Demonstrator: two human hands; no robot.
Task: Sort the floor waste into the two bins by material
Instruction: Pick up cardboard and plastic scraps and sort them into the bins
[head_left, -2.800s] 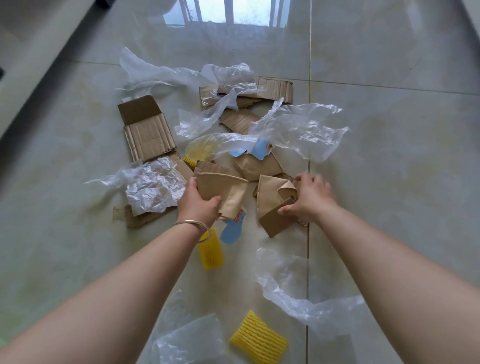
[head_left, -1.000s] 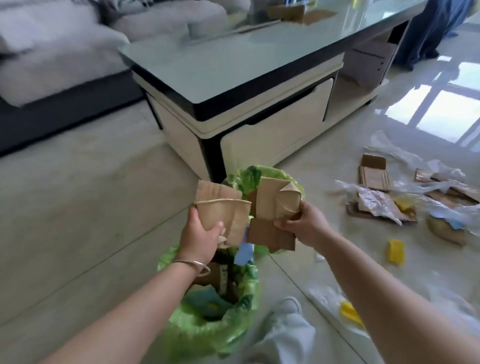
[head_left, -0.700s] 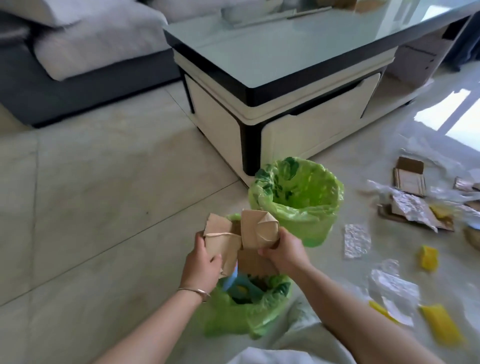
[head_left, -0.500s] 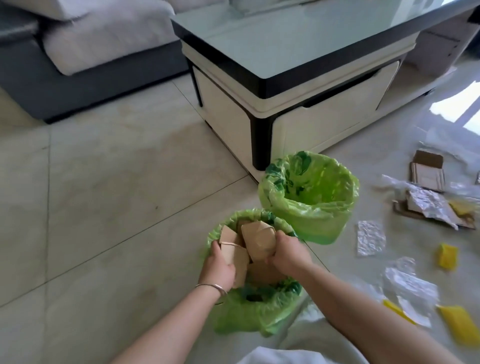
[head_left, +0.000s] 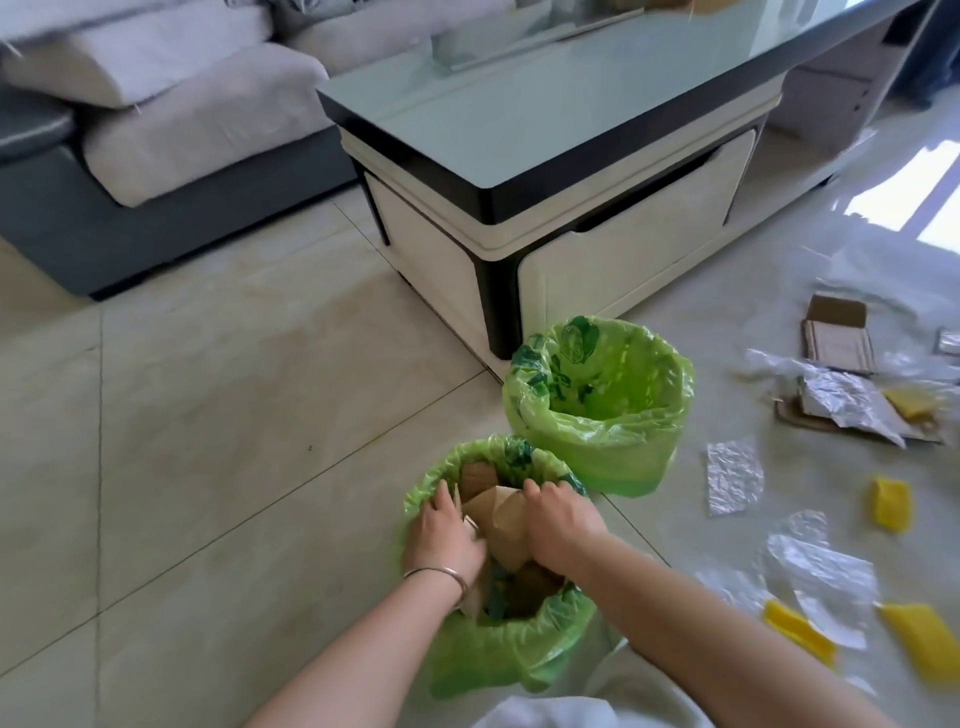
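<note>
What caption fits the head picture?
Both hands push brown cardboard into the nearer green-lined bin.
</note>
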